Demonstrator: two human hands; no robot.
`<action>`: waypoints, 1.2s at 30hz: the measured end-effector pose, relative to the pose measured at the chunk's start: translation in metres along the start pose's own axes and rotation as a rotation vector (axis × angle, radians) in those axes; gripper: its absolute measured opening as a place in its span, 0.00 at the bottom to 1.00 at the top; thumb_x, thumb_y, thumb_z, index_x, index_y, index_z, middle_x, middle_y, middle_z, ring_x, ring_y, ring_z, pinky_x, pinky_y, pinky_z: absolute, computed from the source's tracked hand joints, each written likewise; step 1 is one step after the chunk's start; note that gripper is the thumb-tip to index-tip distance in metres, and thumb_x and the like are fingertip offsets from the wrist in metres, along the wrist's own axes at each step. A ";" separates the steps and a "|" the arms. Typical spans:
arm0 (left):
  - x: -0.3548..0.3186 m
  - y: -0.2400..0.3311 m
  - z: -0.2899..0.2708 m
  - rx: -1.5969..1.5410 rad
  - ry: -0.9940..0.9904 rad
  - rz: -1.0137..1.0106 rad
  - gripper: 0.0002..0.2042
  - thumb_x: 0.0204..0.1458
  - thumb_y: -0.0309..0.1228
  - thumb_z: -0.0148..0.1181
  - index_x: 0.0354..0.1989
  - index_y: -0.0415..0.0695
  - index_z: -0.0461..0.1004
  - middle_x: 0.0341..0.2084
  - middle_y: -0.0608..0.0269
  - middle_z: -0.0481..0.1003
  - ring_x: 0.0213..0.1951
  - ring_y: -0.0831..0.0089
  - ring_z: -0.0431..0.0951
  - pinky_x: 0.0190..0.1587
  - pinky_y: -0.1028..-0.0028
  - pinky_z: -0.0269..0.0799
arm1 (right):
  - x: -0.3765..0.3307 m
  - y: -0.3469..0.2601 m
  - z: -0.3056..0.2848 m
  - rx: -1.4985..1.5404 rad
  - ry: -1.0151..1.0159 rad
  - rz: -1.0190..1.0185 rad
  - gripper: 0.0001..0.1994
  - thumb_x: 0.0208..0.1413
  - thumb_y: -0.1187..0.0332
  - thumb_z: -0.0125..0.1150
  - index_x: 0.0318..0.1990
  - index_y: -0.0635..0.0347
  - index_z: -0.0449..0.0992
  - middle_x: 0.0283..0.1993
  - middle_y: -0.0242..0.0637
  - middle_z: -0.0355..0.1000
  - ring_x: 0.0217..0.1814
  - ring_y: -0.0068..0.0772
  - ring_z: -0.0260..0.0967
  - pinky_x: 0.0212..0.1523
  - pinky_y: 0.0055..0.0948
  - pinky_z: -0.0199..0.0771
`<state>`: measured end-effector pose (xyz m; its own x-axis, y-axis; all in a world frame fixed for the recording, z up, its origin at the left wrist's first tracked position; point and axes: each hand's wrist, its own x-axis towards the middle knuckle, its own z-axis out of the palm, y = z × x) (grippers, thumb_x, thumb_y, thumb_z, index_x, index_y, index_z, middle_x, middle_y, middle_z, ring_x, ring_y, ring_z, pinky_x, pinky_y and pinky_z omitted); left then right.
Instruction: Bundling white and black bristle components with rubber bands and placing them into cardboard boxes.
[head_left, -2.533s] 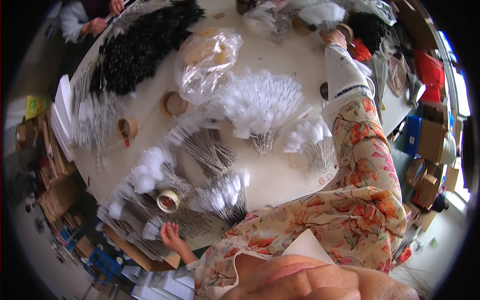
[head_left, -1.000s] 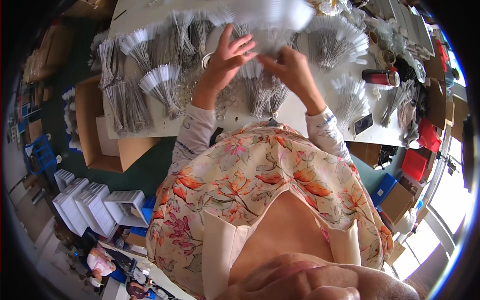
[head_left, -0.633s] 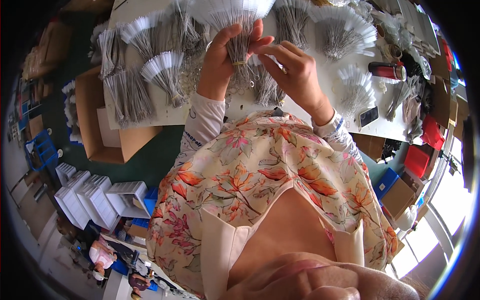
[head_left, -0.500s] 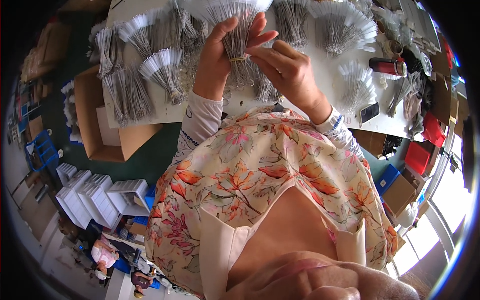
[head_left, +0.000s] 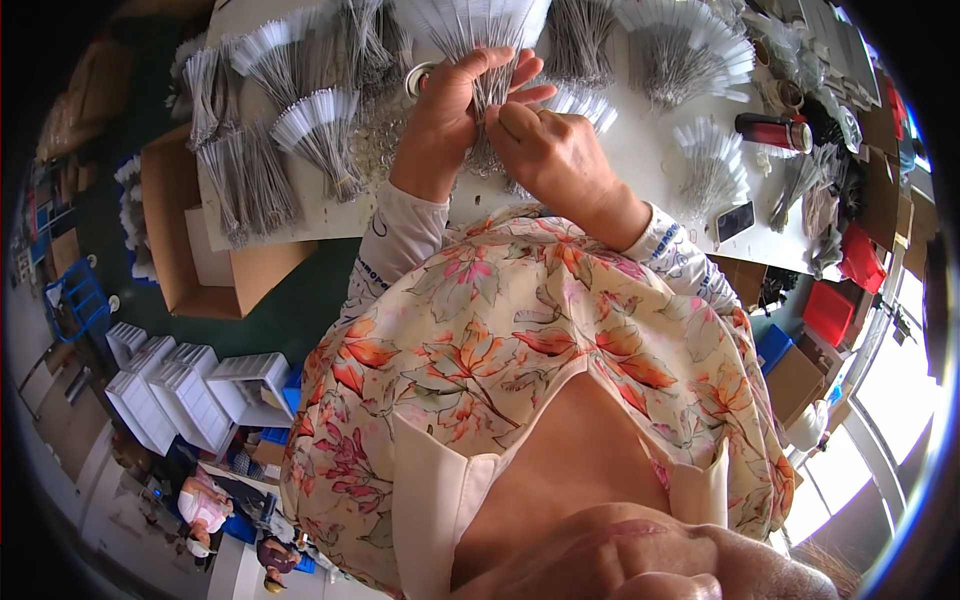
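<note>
A fanned bundle of thin wire brushes with white bristles stands bristles-up over the table's near side. My left hand is wrapped round its wire stems, thumb across the front and fingertips showing behind. My right hand is closed, its fingertips pressed against the stems below the left thumb; what they pinch is hidden. Looped wire ends hang beneath both hands. Behind the right hand lies another white-bristled bundle, partly covered.
More brush bundles lie on the white table, at left and right. A roll, a phone and a dark red flask are there too. An open cardboard box and white crates stand left.
My right hand has moved slightly left and its fingers have curled in, covering the place where a yellowish band showed round the stems. The left thumb now lies across the stems.
</note>
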<state>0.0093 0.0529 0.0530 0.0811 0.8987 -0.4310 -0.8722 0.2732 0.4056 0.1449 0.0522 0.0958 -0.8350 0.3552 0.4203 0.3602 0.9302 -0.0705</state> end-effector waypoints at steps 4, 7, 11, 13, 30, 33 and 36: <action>0.000 -0.002 -0.004 -0.025 0.010 0.029 0.10 0.46 0.26 0.56 0.34 0.34 0.67 0.35 0.51 0.70 0.40 0.63 0.74 0.42 0.64 0.76 | -0.008 0.007 0.011 0.099 0.065 0.020 0.04 0.38 0.76 0.56 0.25 0.59 0.70 0.22 0.30 0.61 0.16 0.23 0.64 0.14 0.22 0.67; 0.007 0.003 -0.013 0.051 -0.004 0.008 0.09 0.46 0.26 0.57 0.34 0.35 0.67 0.35 0.53 0.71 0.38 0.64 0.75 0.42 0.64 0.76 | -0.006 0.008 0.019 0.519 0.248 0.247 0.01 0.45 0.75 0.54 0.27 0.60 0.70 0.23 0.32 0.65 0.17 0.28 0.64 0.17 0.25 0.67; 0.016 0.009 -0.029 -0.202 -0.126 -0.011 0.08 0.46 0.25 0.57 0.33 0.36 0.68 0.29 0.59 0.71 0.28 0.72 0.73 0.30 0.72 0.73 | -0.028 0.003 0.018 1.311 -0.112 0.945 0.05 0.50 0.72 0.51 0.27 0.63 0.70 0.22 0.34 0.65 0.19 0.26 0.60 0.22 0.23 0.61; 0.025 0.013 -0.036 -0.209 -0.086 0.177 0.07 0.45 0.22 0.58 0.31 0.37 0.67 0.25 0.61 0.69 0.21 0.78 0.68 0.20 0.77 0.64 | -0.034 0.004 0.019 1.245 -0.023 0.936 0.05 0.49 0.72 0.51 0.26 0.64 0.70 0.20 0.34 0.63 0.21 0.23 0.60 0.23 0.22 0.60; 0.064 0.085 -0.070 0.065 0.351 0.823 0.08 0.41 0.23 0.63 0.28 0.40 0.69 0.19 0.64 0.70 0.20 0.74 0.71 0.26 0.74 0.71 | -0.074 0.057 0.059 1.739 -0.107 1.284 0.13 0.56 0.62 0.47 0.23 0.56 0.60 0.18 0.21 0.47 0.17 0.13 0.40 0.16 0.17 0.45; 0.076 0.068 -0.077 0.138 0.223 0.830 0.10 0.41 0.22 0.63 0.33 0.37 0.71 0.22 0.60 0.73 0.23 0.71 0.74 0.26 0.73 0.73 | -0.043 0.073 0.069 1.534 -0.313 1.157 0.12 0.57 0.63 0.47 0.23 0.58 0.60 0.17 0.21 0.48 0.17 0.13 0.42 0.16 0.17 0.48; 0.071 0.071 -0.067 0.289 0.230 0.873 0.09 0.39 0.18 0.60 0.31 0.31 0.69 0.26 0.55 0.73 0.22 0.70 0.74 0.26 0.70 0.76 | -0.022 0.095 0.091 1.240 -0.334 1.062 0.06 0.57 0.67 0.46 0.37 0.57 0.68 0.19 0.23 0.51 0.16 0.14 0.42 0.16 0.17 0.47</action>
<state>-0.0792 0.1128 -0.0026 -0.6677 0.7442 -0.0166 -0.4240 -0.3619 0.8302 0.1599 0.1410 -0.0028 -0.5565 0.6862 -0.4685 0.3973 -0.2754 -0.8754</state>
